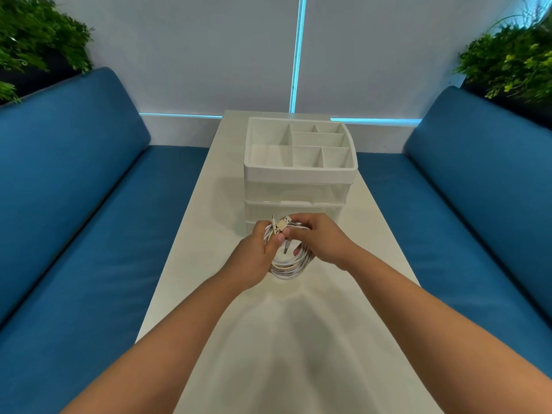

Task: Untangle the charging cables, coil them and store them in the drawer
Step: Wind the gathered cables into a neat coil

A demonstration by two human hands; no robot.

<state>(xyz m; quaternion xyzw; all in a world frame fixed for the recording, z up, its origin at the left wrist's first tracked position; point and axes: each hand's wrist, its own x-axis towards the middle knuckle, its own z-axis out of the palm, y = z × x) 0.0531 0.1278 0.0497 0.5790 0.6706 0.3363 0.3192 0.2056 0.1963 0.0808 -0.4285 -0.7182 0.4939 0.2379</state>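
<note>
A coil of white charging cables (291,265) hangs between both hands above the white table (298,339). My left hand (254,258) grips the coil's left side, thumb over the strands. My right hand (321,242) grips the right side, its fingers curled round the strands near the top. A USB plug (285,222) and a thin pin plug stick up from the top of the coil. Just behind stands the white drawer organiser (300,186); its translucent drawers look pushed in, the lowest partly hidden by my hands.
The organiser's top tray (301,170) has several open compartments, all empty. Blue sofa cushions run along both sides of the narrow table (74,219) (478,219). Green plants stand in the upper left and upper right corners.
</note>
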